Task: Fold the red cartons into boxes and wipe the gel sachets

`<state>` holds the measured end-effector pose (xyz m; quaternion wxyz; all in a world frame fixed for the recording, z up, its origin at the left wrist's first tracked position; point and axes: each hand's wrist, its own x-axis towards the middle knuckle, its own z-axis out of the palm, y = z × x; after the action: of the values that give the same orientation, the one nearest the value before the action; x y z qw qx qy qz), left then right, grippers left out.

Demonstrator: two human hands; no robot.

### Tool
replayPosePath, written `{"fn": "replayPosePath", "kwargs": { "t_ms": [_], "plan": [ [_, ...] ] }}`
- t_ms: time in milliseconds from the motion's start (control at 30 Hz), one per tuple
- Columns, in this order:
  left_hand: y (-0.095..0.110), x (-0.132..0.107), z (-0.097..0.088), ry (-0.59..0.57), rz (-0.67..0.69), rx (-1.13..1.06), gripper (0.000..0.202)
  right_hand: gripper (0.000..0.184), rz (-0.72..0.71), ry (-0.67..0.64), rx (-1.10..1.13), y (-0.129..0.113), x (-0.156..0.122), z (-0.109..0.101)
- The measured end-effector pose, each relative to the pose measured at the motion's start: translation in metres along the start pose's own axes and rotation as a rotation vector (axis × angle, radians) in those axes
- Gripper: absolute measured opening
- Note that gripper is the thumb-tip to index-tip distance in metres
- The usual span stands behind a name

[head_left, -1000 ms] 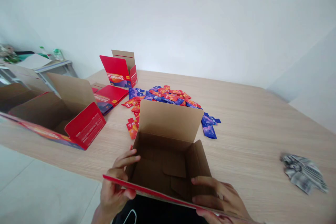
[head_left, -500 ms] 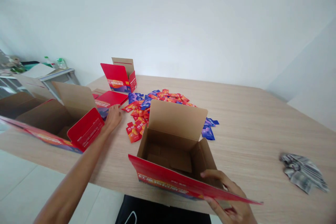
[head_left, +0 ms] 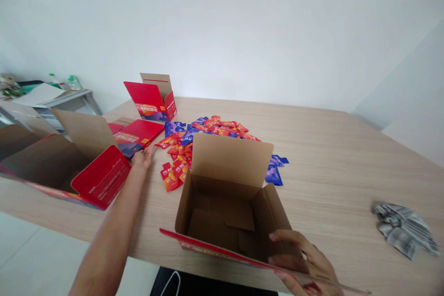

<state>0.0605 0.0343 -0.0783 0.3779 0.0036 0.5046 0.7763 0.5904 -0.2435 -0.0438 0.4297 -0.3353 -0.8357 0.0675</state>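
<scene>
An open cardboard box (head_left: pixel 222 212), brown inside and red outside, stands at the table's near edge with its back flap up and nothing in it. My right hand (head_left: pixel 305 263) grips its near right corner, fingers inside the wall. My left hand (head_left: pixel 143 157) reaches out to the left, fingers stretched flat on the table beside a flattened red box (head_left: pixel 137 133). Just right of that hand lies a heap of red and blue sachets (head_left: pixel 204 136).
A large open red box (head_left: pixel 69 166) lies on its side at the left. A small open red box (head_left: pixel 154 97) stands at the back. Crumpled silver wrapping (head_left: pixel 404 229) lies at the right. A side shelf with bottles (head_left: pixel 52 90) is beyond the table's left end.
My left hand left the box's near left corner and stretched out to the flattened red box. The open box shifted slightly while my right hand kept hold.
</scene>
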Motion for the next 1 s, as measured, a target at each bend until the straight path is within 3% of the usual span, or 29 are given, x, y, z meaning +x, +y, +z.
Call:
{"fn": "replayPosePath", "kwargs": {
  "t_ms": [133, 467, 700, 1000],
  "plan": [
    [0.007, 0.004, -0.003, 0.088, -0.008, 0.01, 0.04, 0.03, -0.017, -0.003, 0.001, 0.004, -0.002, -0.002],
    [0.0, 0.007, -0.007, 0.149, 0.058, 0.029, 0.042, 0.031, 0.047, -0.067, 0.038, 0.012, -0.016, -0.006],
    [0.0, 0.014, 0.003, 0.161, 0.082, 0.008, 0.042, 0.033, 0.092, -0.077, 0.016, 0.008, -0.018, -0.01],
    [0.02, 0.028, 0.02, 0.174, 0.076, 0.012, 0.04, 0.034, 0.039, -0.065, 0.015, 0.017, -0.023, -0.009]
  ]
}}
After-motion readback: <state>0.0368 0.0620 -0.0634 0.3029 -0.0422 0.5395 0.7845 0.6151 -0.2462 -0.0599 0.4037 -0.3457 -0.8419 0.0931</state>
